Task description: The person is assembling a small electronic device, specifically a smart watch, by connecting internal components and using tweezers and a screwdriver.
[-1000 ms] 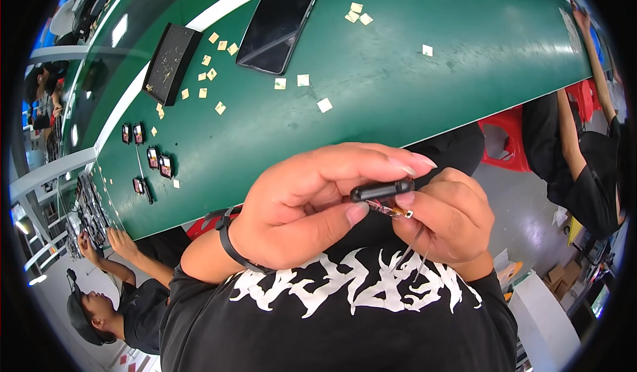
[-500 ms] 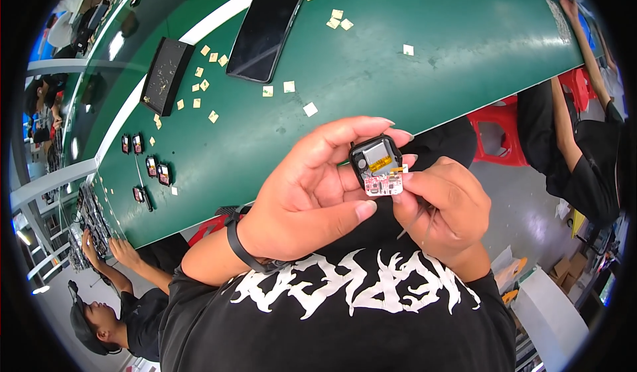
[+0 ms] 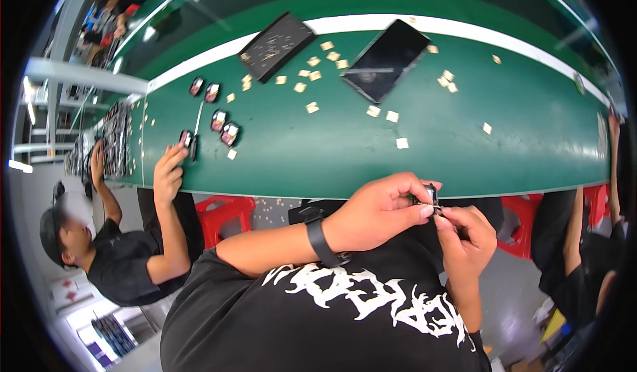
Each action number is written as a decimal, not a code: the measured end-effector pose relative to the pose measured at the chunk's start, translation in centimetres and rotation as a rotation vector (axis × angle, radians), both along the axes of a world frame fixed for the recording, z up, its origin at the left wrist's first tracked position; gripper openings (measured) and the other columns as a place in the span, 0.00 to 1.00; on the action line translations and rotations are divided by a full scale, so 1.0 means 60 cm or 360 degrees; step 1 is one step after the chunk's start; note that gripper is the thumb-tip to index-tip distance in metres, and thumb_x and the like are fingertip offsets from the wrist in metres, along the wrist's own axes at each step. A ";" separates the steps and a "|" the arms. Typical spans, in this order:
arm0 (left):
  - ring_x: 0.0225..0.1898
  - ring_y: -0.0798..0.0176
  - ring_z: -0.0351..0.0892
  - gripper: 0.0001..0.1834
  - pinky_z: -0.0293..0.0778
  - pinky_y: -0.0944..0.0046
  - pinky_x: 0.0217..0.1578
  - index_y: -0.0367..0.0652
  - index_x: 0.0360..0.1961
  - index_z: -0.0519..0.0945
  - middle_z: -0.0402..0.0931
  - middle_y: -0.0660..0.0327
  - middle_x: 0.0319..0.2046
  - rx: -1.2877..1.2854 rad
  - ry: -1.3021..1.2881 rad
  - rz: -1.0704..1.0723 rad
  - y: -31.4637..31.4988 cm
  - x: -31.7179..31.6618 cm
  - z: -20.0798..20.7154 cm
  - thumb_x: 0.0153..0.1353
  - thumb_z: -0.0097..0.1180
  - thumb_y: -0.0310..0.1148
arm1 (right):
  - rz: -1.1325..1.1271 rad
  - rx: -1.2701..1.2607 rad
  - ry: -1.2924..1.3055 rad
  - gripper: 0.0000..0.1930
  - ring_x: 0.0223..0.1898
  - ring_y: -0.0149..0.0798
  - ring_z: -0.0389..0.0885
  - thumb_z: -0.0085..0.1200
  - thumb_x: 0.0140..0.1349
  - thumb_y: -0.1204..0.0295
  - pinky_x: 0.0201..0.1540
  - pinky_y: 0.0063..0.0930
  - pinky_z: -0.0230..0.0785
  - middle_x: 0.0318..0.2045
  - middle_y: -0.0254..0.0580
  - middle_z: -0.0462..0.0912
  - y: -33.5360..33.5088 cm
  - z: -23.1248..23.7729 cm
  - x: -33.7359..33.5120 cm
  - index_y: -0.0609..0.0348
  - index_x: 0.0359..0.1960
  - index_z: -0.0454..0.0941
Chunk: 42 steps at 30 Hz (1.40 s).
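In front of my chest, at the table's near edge, my left hand [image 3: 388, 214] is closed around a small black smartwatch case [image 3: 431, 191]. The case is tipped so that its inside barely shows. A small circuit board [image 3: 434, 206] lies nearly edge-on at the case's near side, beside my left thumb. Thumb and fingers of my right hand [image 3: 468, 236] are pinched together at the board's right end. The fingers partly cover both parts.
On the green table [image 3: 318, 153] lie a black tablet-like slab [image 3: 388, 60], a black tray [image 3: 275, 47] with small bits, and several pale square pieces [image 3: 402, 143]. Several open watch cases [image 3: 229, 133] sit at left, where a co-worker's hand [image 3: 170, 173] touches one. Red stools [image 3: 229, 219] stand below.
The view has swung left, so the table looks level. My hands hold the watch case tilted, turning the board from face-on to edge-on. The co-worker's hand has reached a watch case at left.
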<state>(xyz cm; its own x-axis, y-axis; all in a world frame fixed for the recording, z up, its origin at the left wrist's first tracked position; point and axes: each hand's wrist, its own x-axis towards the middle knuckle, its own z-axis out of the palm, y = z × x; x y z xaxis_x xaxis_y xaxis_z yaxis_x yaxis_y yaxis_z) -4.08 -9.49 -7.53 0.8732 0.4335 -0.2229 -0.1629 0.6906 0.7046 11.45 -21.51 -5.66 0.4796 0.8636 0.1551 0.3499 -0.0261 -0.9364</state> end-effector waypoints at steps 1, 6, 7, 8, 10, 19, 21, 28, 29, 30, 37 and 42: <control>0.58 0.61 0.76 0.09 0.76 0.58 0.59 0.34 0.50 0.74 0.64 0.43 0.66 0.0004 0.0009 0.0058 0.003 -0.007 -0.004 0.70 0.51 0.18 | 0.0058 0.0004 0.0009 0.11 0.24 0.22 0.71 0.67 0.52 0.86 0.26 0.18 0.63 0.25 0.33 0.77 0.002 -0.002 -0.002 0.63 0.37 0.85; 0.56 0.61 0.78 0.07 0.77 0.61 0.56 0.35 0.48 0.75 0.64 0.45 0.66 -0.0128 0.0045 0.0217 0.020 -0.058 -0.010 0.70 0.53 0.21 | -0.0067 -0.0203 0.0227 0.13 0.37 0.26 0.77 0.59 0.63 0.83 0.40 0.20 0.70 0.39 0.37 0.80 0.020 -0.030 0.014 0.70 0.50 0.79; 0.55 0.60 0.79 0.07 0.77 0.62 0.56 0.34 0.48 0.75 0.64 0.44 0.66 -0.0140 0.0067 0.0264 0.024 -0.070 -0.010 0.70 0.53 0.20 | -0.0121 -0.0198 0.0181 0.14 0.41 0.28 0.80 0.57 0.65 0.83 0.44 0.22 0.73 0.43 0.39 0.81 0.032 -0.034 0.011 0.71 0.52 0.78; 0.55 0.60 0.79 0.07 0.77 0.62 0.56 0.34 0.48 0.75 0.64 0.44 0.66 -0.0136 0.0068 0.0314 0.027 -0.085 -0.010 0.70 0.53 0.20 | -0.0032 -0.0270 0.0067 0.14 0.47 0.33 0.82 0.55 0.67 0.82 0.51 0.26 0.74 0.48 0.45 0.82 0.043 -0.032 0.013 0.70 0.54 0.77; 0.55 0.58 0.80 0.07 0.78 0.61 0.54 0.35 0.47 0.75 0.65 0.43 0.66 -0.0144 0.0073 0.0394 0.032 -0.111 -0.014 0.70 0.53 0.20 | 0.0048 -0.0344 -0.0073 0.14 0.46 0.34 0.83 0.55 0.67 0.82 0.49 0.26 0.74 0.46 0.45 0.82 0.071 -0.032 0.003 0.69 0.54 0.77; 0.57 0.49 0.80 0.05 0.79 0.60 0.54 0.39 0.46 0.74 0.68 0.45 0.65 0.0105 0.0138 0.0883 0.065 -0.240 -0.012 0.72 0.50 0.21 | 0.0651 -0.0207 -0.1254 0.11 0.41 0.51 0.79 0.59 0.62 0.79 0.43 0.38 0.73 0.40 0.47 0.79 0.256 -0.034 -0.112 0.62 0.47 0.79; 0.57 0.48 0.81 0.04 0.80 0.58 0.54 0.40 0.45 0.74 0.68 0.44 0.65 0.0141 0.0212 0.1043 0.074 -0.262 -0.013 0.72 0.50 0.22 | 0.0669 -0.0142 -0.1329 0.13 0.42 0.51 0.78 0.61 0.60 0.78 0.45 0.39 0.72 0.40 0.46 0.79 0.276 -0.036 -0.128 0.62 0.47 0.80; 0.57 0.48 0.81 0.05 0.80 0.55 0.55 0.39 0.46 0.75 0.69 0.42 0.64 0.0039 0.0236 0.1101 0.104 -0.316 -0.017 0.71 0.51 0.22 | 0.0907 0.0068 -0.0905 0.11 0.41 0.51 0.80 0.65 0.57 0.77 0.43 0.40 0.74 0.39 0.46 0.80 0.375 -0.032 -0.237 0.63 0.42 0.82; 0.57 0.48 0.81 0.05 0.80 0.55 0.55 0.39 0.46 0.75 0.69 0.42 0.64 0.0023 0.0227 0.1095 0.108 -0.323 -0.016 0.71 0.51 0.22 | 0.0973 -0.0012 -0.0782 0.10 0.40 0.51 0.81 0.65 0.57 0.76 0.41 0.39 0.75 0.38 0.46 0.80 0.395 -0.036 -0.256 0.63 0.41 0.82; 0.57 0.50 0.80 0.05 0.79 0.57 0.56 0.37 0.46 0.74 0.68 0.43 0.64 -0.0011 0.0169 0.1081 0.111 -0.331 -0.017 0.71 0.52 0.21 | 0.0980 -0.0026 -0.0794 0.10 0.40 0.51 0.81 0.65 0.57 0.76 0.41 0.39 0.75 0.38 0.46 0.80 0.412 -0.040 -0.275 0.63 0.41 0.82; 0.66 0.47 0.70 0.07 0.77 0.47 0.61 0.34 0.48 0.75 0.68 0.44 0.62 0.0228 -0.0059 0.1119 0.120 -0.357 -0.047 0.70 0.50 0.18 | 0.1018 -0.0240 -0.0871 0.06 0.35 0.49 0.81 0.61 0.60 0.75 0.38 0.40 0.75 0.35 0.42 0.80 0.445 -0.054 -0.319 0.58 0.39 0.84; 0.67 0.48 0.67 0.07 0.77 0.44 0.62 0.33 0.47 0.74 0.68 0.43 0.61 0.0233 -0.0076 0.1150 0.130 -0.366 -0.038 0.70 0.48 0.17 | 0.0984 -0.0155 -0.0952 0.04 0.34 0.48 0.81 0.58 0.63 0.77 0.36 0.38 0.73 0.35 0.44 0.80 0.440 -0.057 -0.314 0.62 0.38 0.80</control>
<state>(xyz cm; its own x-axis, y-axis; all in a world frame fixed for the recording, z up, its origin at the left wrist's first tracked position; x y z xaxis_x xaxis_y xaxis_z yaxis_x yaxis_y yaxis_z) -26.05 -1.70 -9.81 0.3659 0.9265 -0.0875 -0.5746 0.2989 0.7619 -7.42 4.88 -9.09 -0.2192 0.9651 0.1433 0.7612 0.2610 -0.5937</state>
